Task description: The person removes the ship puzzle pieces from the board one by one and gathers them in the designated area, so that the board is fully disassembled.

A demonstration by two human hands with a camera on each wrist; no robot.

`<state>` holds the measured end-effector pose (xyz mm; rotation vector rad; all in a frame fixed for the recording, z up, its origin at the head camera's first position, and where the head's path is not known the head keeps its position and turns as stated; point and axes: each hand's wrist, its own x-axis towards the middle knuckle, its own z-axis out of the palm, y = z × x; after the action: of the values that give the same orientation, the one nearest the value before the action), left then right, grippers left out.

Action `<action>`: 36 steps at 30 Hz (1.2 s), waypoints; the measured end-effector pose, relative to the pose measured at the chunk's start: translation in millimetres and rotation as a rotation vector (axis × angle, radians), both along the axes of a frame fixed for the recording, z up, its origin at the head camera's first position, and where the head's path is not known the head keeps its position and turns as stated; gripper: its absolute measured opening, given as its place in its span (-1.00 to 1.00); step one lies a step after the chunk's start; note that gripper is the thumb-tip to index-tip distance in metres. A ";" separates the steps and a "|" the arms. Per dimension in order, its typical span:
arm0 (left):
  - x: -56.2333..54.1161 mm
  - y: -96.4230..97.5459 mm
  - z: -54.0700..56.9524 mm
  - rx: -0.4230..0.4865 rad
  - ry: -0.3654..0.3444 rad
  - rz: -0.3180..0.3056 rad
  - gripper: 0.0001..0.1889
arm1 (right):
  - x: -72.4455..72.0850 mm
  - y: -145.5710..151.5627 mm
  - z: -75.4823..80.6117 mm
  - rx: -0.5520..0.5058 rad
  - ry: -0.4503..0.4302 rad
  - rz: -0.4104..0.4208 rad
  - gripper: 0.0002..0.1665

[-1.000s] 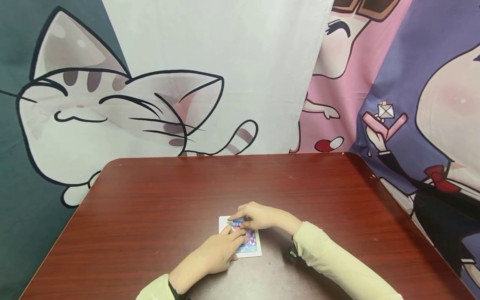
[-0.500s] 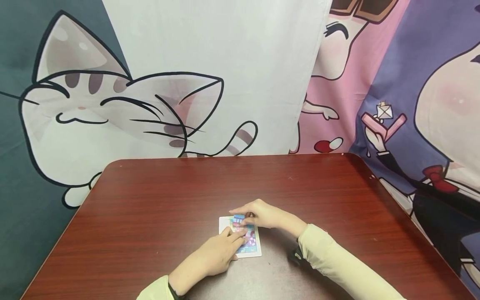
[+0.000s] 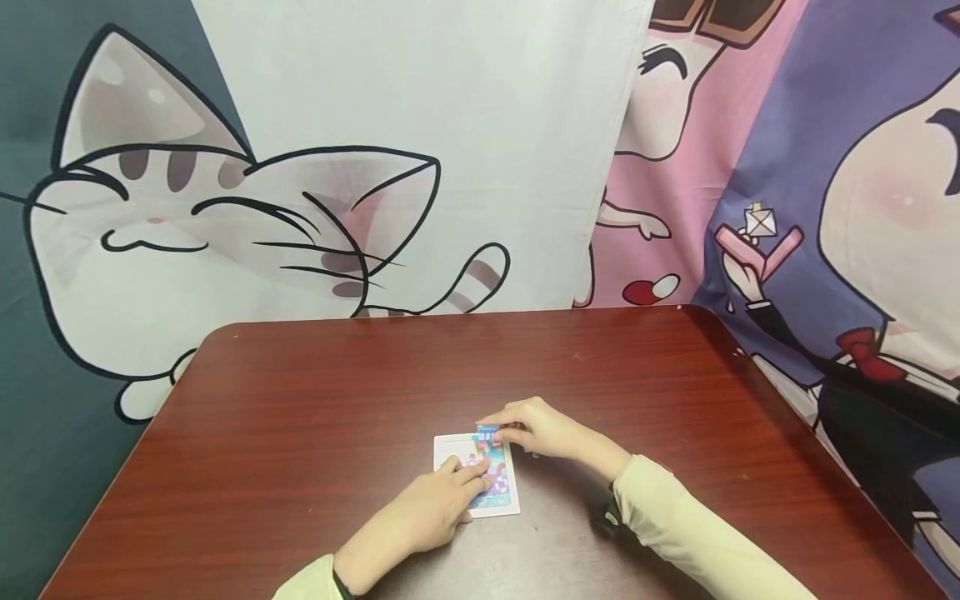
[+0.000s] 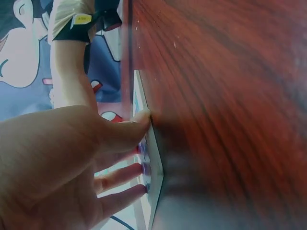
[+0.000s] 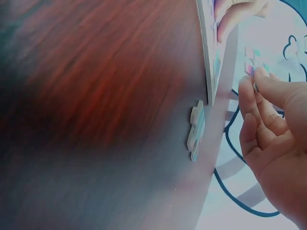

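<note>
A small jigsaw puzzle [image 3: 497, 493] in blue, pink and purple lies in a white-edged board on the table. The fingers of my left hand [image 3: 442, 502] rest across its lower left part; in the left wrist view the thumb touches the board's edge. Above the board's top right corner, my right hand [image 3: 551, 430] pinches a puzzle piece [image 5: 250, 61] between thumb and fingertips. The piece looks raised off the board in the right wrist view, and the fingers partly cover it. Bare white backing shows at the board's upper left [image 3: 452, 447].
A loose puzzle piece [image 5: 195, 132] lies on the table close to the board, mostly behind the right hand in the head view. The brown wooden table [image 3: 337, 392] extends all around. Cartoon-printed cloth [image 3: 480, 158] hangs behind its far edge.
My right hand has moved to the right and lifted a little with the pinched piece, uncovering more of the board's upper left. The left hand keeps its place on the puzzle.
</note>
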<state>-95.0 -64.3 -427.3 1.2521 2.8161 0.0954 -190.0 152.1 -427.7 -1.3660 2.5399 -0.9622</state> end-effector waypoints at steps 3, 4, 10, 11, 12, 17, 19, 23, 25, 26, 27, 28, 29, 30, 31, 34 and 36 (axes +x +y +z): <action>-2.1 0.0 0.2 0.027 -0.004 0.000 -0.47 | 2.2 5.0 0.7 -0.004 -0.059 -0.027 -0.68; -2.7 -0.1 0.2 0.037 -0.002 -0.002 -0.47 | 2.9 7.3 0.9 -0.010 -0.082 -0.035 -0.69; -3.8 0.0 -0.2 0.062 -0.021 0.004 -0.49 | 4.0 26.1 -2.1 -0.028 -0.067 -0.090 -0.76; -3.9 -0.1 -0.4 0.063 -0.030 0.008 -0.48 | 4.0 29.5 -2.8 -0.024 -0.047 -0.101 -0.76; -4.0 -0.2 -0.5 0.064 -0.034 0.011 -0.48 | 4.3 32.9 -3.3 -0.023 -0.044 -0.108 -0.76; -4.4 -0.1 -1.2 0.071 -0.043 0.016 -0.48 | 6.7 49.7 -2.5 -0.012 -0.027 -0.146 -0.76; -4.7 0.1 -1.3 0.072 -0.044 0.018 -0.48 | 7.3 55.1 -1.8 -0.002 -0.028 -0.158 -0.76; -5.5 -0.1 -1.0 0.073 -0.049 0.024 -0.48 | 7.5 62.7 -1.7 0.023 -0.032 -0.176 -0.76; -6.2 -0.4 -1.0 0.077 -0.054 0.027 -0.48 | 7.2 65.1 -2.7 0.031 -0.035 -0.184 -0.76; -6.5 -0.6 -1.1 0.077 -0.053 0.028 -0.48 | 7.2 66.3 -3.4 0.036 -0.035 -0.187 -0.76; -6.9 -0.8 -1.3 0.079 -0.054 0.028 -0.48 | 7.0 67.3 -4.3 0.038 -0.038 -0.189 -0.77; -7.2 -1.0 -1.4 0.079 -0.055 0.027 -0.48 | 7.0 68.4 -5.3 0.042 -0.040 -0.191 -0.77; -7.5 -1.2 -1.4 0.079 -0.054 0.025 -0.48 | 6.9 69.7 -6.5 0.047 -0.039 -0.191 -0.77; -7.9 -1.4 -1.5 0.080 -0.052 0.023 -0.48 | 6.8 71.1 -7.8 0.051 -0.041 -0.193 -0.77; -7.7 -1.7 -1.6 0.081 -0.050 0.021 -0.49 | 7.0 72.6 -9.1 0.055 -0.040 -0.194 -0.77; -7.4 -2.3 -1.5 0.092 -0.046 0.017 -0.49 | 7.4 77.6 -12.5 0.064 -0.037 -0.195 -0.77; -7.4 -2.4 -1.5 0.096 -0.042 0.016 -0.49 | 7.7 80.7 -13.8 0.061 -0.040 -0.196 -0.76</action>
<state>-102.3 -66.7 -428.8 1.2304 2.8172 0.2570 -182.3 232.8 -441.5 -1.0873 2.6873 -0.9217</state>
